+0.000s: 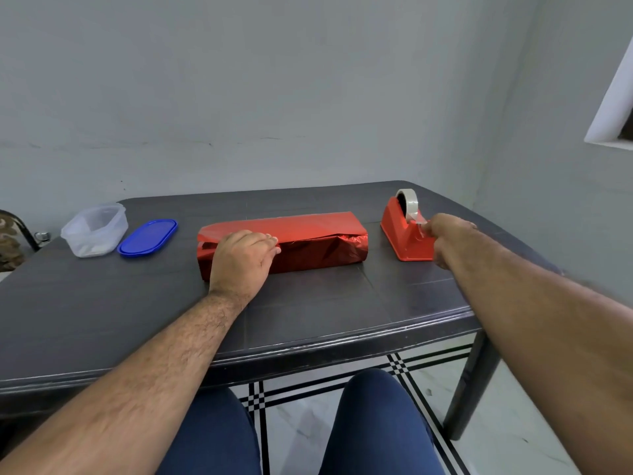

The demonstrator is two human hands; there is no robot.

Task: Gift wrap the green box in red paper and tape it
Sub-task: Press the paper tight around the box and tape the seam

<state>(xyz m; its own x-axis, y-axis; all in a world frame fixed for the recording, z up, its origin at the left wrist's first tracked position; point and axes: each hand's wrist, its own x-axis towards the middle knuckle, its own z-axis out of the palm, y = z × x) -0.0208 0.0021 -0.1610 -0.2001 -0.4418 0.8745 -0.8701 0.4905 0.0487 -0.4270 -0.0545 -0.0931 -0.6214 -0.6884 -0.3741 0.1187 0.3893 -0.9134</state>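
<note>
The long parcel in shiny red foil paper [301, 241] is pressed under the left hand [243, 260], fingers loosely flat; clear tape [420, 225] at the red plastic dispenser [406, 231] is pinched by the right hand [448, 236]

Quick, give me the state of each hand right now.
Left hand: open, pressing the red paper flat on the box.
Right hand: pinching the tape end at the red dispenser.
</note>
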